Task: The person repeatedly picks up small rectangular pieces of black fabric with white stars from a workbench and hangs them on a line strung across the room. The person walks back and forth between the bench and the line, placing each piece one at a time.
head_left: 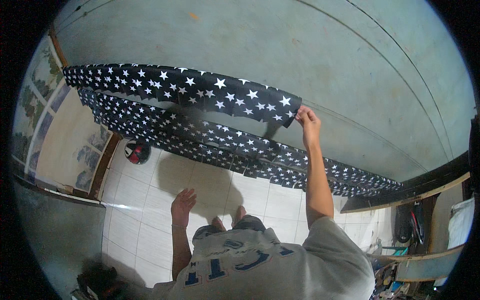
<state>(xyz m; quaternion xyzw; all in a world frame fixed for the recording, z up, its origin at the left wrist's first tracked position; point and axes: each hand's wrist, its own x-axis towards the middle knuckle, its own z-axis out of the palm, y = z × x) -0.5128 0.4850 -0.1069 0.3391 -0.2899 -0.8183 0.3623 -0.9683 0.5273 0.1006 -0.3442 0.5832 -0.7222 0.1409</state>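
Observation:
A long black ruffled cloth valance with white stars (pixel 190 91) stretches along the wall from the far left. Its right end is pinched at the corner between the fingers of my right hand (pixel 308 118), with that arm reaching up and forward. Below it, more star-patterned cloth (pixel 240 142) runs in ruffled tiers along the wall toward the right. My left hand (pixel 184 204) is held low over the floor, fingers apart, with nothing in it and away from the cloth.
The wall (pixel 280 45) is grey-green, with thin cables on it. Light tiles cover the floor (pixel 150 220). A round black and red object (pixel 137 151) lies near the patterned hanging (pixel 75 130) at left. Wooden ledges (pixel 425 197) and assorted items stand at right.

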